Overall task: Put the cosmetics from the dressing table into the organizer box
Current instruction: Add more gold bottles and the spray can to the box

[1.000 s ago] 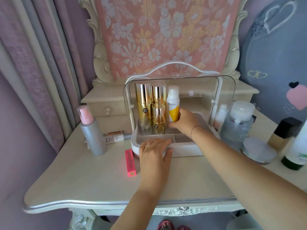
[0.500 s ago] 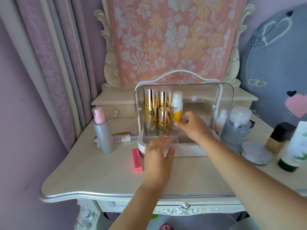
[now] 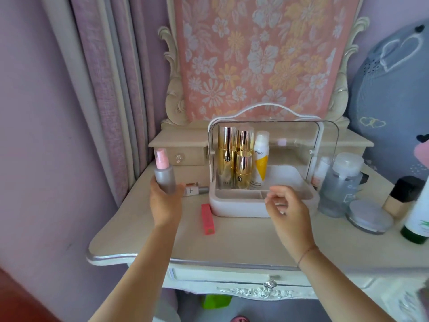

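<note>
The white organizer box [image 3: 239,208] with a clear raised lid stands mid-table. Inside, at its left, are three gold bottles [image 3: 234,159] and a white-and-yellow spray can [image 3: 261,159]. My left hand [image 3: 164,201] grips a grey frosted spray bottle with a pink top [image 3: 163,173], upright, left of the box. My right hand [image 3: 287,210] hovers in front of the box's front edge, fingers loosely curled, holding nothing. A red lipstick box [image 3: 207,219] lies on the table between my hands. A small tube [image 3: 195,189] lies behind my left hand.
Right of the box stand a clear bottle with a white cap [image 3: 341,182], a round flat jar [image 3: 369,217], a foundation bottle with a black cap [image 3: 401,194] and a tall white bottle with a dark base [image 3: 420,214]. A flower-patterned cloth [image 3: 255,54] covers the mirror. Curtains [image 3: 104,89] hang on the left.
My left hand left the box's front edge, moved left and took hold of the grey spray bottle. My right hand let go of the spray can and drew back out of the box.
</note>
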### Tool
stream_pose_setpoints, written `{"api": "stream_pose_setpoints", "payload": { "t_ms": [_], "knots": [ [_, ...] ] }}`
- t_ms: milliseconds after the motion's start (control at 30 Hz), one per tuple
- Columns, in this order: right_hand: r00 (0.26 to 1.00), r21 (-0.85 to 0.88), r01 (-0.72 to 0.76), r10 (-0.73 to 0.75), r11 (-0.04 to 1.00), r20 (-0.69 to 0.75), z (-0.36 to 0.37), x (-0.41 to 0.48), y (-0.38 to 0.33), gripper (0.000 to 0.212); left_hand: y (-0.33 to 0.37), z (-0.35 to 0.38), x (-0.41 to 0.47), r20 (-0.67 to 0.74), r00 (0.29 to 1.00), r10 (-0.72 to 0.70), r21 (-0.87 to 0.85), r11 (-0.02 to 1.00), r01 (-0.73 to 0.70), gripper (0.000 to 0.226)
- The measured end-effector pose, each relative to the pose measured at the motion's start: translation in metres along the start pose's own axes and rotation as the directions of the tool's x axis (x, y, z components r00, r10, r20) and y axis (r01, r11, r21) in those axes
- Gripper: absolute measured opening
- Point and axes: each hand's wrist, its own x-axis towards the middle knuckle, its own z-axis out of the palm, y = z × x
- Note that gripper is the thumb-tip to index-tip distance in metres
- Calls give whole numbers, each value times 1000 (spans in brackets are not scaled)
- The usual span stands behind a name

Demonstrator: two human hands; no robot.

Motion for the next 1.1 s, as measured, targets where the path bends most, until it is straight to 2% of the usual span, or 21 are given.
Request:
{"api": "stream_pose_setpoints", "payload": {
  "t_ms": [133, 233, 267, 333, 400, 433, 533, 667, 800, 867, 933, 1000, 1100],
  "knots": [
    [999, -13, -11, 11, 1000, -35, -1, -1, 1, 20, -3, -4, 2, -26, 1000, -6, 31, 999, 7, 42],
    [1000, -13, -23, 22, 1000, -21, -2, -2, -7, 23, 7, -16, -17, -49, 997, 55, -1, 998, -55, 33],
    [999, -22, -12, 13, 1000, 32, -2, -3, -11, 26, 12, -19, -28, -47, 994, 95, -12, 995, -96, 30],
    [972, -37, 40, -30, 999, 231, 0, -5, -22, 37, 25, -23, -54, -2, 984, 176, -41, 984, -176, 28],
    [910, -26, 89, -70, 996, 408, 6, -9, -34, 52, 39, -19, -77, 114, 968, 223, -102, 972, -212, 28],
    [894, -15, 103, -86, 995, 440, 10, -10, -39, 57, 45, -15, -87, 184, 956, 229, -137, 969, -206, 29],
    [910, 15, 103, -100, 995, 402, 17, -8, -51, 54, 63, 2, -106, 321, 917, 238, -217, 961, -174, 29],
    [949, 9, 69, -69, 998, 308, 9, 0, -49, 45, 75, 24, -119, 371, 888, 272, -300, 940, -163, 29],
    [956, 9, -2, 0, 1000, 294, -2, 14, -35, 42, 76, 40, -114, 465, 834, 296, -288, 942, -174, 33],
    [961, -31, -34, 41, 999, 273, -7, 28, -27, 44, 69, 45, -109, 509, 800, 319, -213, 946, -243, 49],
    [975, -100, -58, 77, 993, 207, -13, 45, -18, 45, 57, 46, -103, 491, 801, 343, -60, 930, -362, 55],
    [982, -133, -101, 120, 986, 144, -16, 64, -10, 40, 45, 47, -98, 480, 792, 378, 70, 883, -464, 47],
    [977, -156, -154, 174, 976, 126, -11, 84, 0, 38, 33, 54, -94, 521, 730, 442, 213, 761, -613, 32]
  ]
}}
